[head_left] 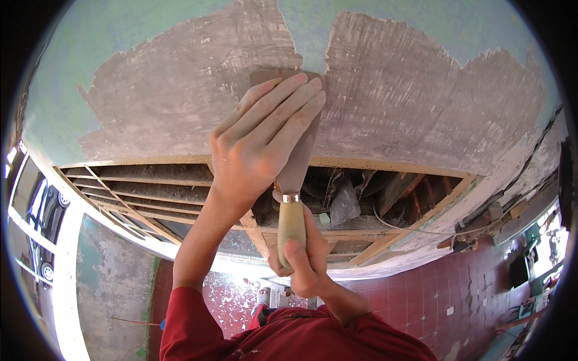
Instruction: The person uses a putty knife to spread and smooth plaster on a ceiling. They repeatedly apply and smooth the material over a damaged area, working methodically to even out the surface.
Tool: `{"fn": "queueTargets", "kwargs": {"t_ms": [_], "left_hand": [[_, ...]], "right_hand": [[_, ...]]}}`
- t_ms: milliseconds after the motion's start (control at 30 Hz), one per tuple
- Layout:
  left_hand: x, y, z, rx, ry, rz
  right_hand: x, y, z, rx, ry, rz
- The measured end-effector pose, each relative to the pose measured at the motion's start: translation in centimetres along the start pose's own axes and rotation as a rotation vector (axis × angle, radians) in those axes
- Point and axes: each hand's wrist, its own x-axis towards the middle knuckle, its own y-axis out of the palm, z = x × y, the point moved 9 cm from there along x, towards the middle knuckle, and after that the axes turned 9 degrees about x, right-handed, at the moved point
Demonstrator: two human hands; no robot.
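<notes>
My right hand (pixel 310 260) is wrapped round the pale wooden handle of a wide scraper (pixel 291 219), thumb along the handle. The metal blade rises from the handle, and its broad edge rests against the wall. My left hand (pixel 259 141) lies over the blade, fingers stretched out side by side and pressing it near the edge; dust coats the fingers. Under the blade the wall (pixel 180 78) is bare and grey-brown. Green paint (pixel 313 36) remains above, with a narrow strip running down to the blade's edge.
Below the scraped area sits a wooden frame (pixel 385 163) with slats on the left and an opening on the right, where a clear plastic bag (pixel 344 204) hangs. Paint flakes litter the red tiled floor (pixel 226 301). A thin cable (pixel 433 230) hangs at the right.
</notes>
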Motion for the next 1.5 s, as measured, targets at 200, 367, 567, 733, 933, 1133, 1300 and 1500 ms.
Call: {"fn": "queueTargets", "kwargs": {"t_ms": [200,367,567,733,933,1133,1300,1500], "left_hand": [[-0.5,0.2,-0.3,0.006,-0.019,-0.055],[0.9,-0.3,0.5,0.039,-0.003,-0.071],[0.0,0.4,0.0,0.010,-0.010,-0.062],[1.6,-0.3,0.4,0.033,0.007,-0.068],[-0.2,-0.2,-0.2,0.015,-0.009,-0.061],[-0.1,0.0,-0.3,0.040,-0.030,-0.040],[1.0,-0.4,-0.1,0.086,-0.023,-0.093],[0.5,-0.3,-0.6,0.075,-0.026,-0.059]], "right_hand": [[-0.5,-1.0,0.9,-0.134,-0.025,-0.037],[1.1,-0.2,1.6,-0.022,-0.021,0.012],[0.4,-0.6,1.9,-0.202,-0.128,-0.083],[1.1,-0.1,2.0,-0.117,-0.065,-0.036],[0.0,-0.5,1.7,-0.148,-0.076,-0.072],[-0.8,-1.2,1.2,-0.064,0.050,-0.024],[0.2,-1.3,1.9,-0.052,0.023,-0.003],[0.3,-0.9,2.4,-0.111,-0.005,-0.051]]}}
